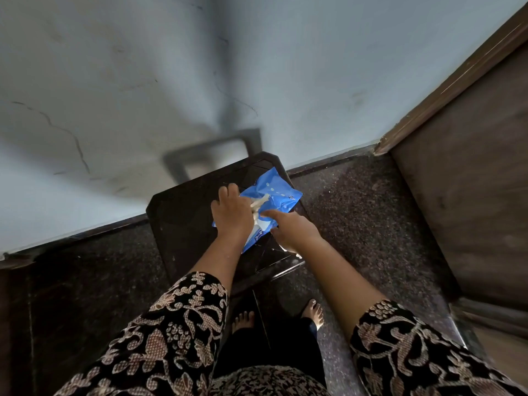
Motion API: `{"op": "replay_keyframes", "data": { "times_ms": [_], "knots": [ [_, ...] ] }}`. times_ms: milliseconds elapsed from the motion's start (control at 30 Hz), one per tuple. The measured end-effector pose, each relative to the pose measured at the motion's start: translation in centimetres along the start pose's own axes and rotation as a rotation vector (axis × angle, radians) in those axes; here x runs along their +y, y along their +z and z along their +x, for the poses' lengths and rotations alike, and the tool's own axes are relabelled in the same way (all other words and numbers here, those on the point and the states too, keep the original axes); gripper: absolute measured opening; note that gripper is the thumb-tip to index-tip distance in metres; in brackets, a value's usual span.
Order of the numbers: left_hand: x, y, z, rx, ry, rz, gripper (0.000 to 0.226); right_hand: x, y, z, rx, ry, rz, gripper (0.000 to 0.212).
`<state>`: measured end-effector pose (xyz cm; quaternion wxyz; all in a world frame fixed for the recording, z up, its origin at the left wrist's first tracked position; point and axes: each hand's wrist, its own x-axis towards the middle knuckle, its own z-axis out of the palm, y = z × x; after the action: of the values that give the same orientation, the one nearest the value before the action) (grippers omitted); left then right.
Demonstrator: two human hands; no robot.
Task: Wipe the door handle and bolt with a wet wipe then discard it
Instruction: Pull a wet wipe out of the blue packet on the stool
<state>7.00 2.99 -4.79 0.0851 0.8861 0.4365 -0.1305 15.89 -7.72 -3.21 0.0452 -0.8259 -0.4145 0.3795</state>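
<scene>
A blue wet wipe pack (281,195) lies on a dark plastic stool (183,221) by the wall. A white wipe (258,203) sticks up out of the pack's opening. My left hand (231,214) rests on the left part of the pack, its fingers pinched on the wipe. My right hand (291,228) presses on the pack's near side with the index finger stretched toward the opening. The door handle and bolt are out of view.
The stool stands against a pale blue wall (114,95) on a dark speckled floor (357,212). A brown wooden door (468,181) and its frame run along the right. My bare feet (243,320) stand just behind the stool.
</scene>
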Motion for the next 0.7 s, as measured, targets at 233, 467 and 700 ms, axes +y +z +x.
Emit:
{"op": "replay_keyframes", "data": {
  "times_ms": [233, 467, 700],
  "knots": [
    [0.7, 0.3, 1.0, 0.011, 0.075, -0.160, 0.022, -0.8, -1.6, 1.8, 0.109, -0.068, -0.338, 0.057],
    [-0.6, 1.7, 0.2, -0.085, 0.364, -0.132, 0.028, -0.1, -2.1, 1.9, 0.149, -0.076, -0.401, 0.040],
    [0.6, 0.6, 0.5, -0.036, 0.260, 0.115, 0.025, 0.5, -2.3, 1.5, 0.150, 0.167, 0.211, 0.017]
  ]
}}
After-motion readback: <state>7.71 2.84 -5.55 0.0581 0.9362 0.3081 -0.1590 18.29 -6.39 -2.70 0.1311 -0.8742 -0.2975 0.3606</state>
